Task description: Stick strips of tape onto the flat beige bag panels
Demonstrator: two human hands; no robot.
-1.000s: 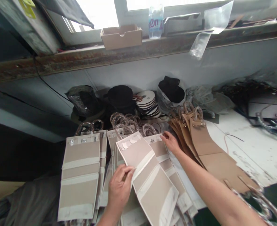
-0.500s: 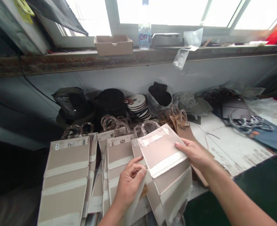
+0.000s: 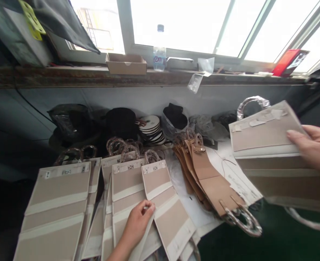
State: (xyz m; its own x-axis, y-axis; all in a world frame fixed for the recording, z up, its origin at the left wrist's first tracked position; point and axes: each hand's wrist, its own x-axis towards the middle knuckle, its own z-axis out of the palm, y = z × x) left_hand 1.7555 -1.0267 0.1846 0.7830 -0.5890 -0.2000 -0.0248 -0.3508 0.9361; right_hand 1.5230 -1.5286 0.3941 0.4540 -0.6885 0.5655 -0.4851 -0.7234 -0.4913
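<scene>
The white-topped bench [image 3: 240,181] is the reference. Along its back edge sit a black round bundle [image 3: 120,123] and a stack of spools [image 3: 150,127]. Its left half holds fanned beige bag panels [image 3: 59,195] with plastic-wrapped ring handles [image 3: 122,148]. Right of those lies a tan strap stack [image 3: 206,177], with a metal ring [image 3: 244,221] hanging past the bench's front edge.

The lifted bag panel [image 3: 265,145] is up over the bench's right end, tilted, with its wrapped ring [image 3: 252,103] above it and a lower ring [image 3: 309,221] hanging off the frame edge.

Right hand [image 3: 316,146]: fingers [image 3: 294,134] lie over the panel's edge, thumb out of frame, so pinch likely but unconfirmed. Left hand [image 3: 138,223]: fingers curled, pinching the white edge of the near bag panel [image 3: 171,221] at the bench's front.

Risks:
- One-hand hold at a corner: panel could sag or slip.
- Lower ring swinging could catch the strap stack.
- Overhanging ring could drag that stack off the bench.
- Pulling the near panel could shift the fanned ones.
</scene>
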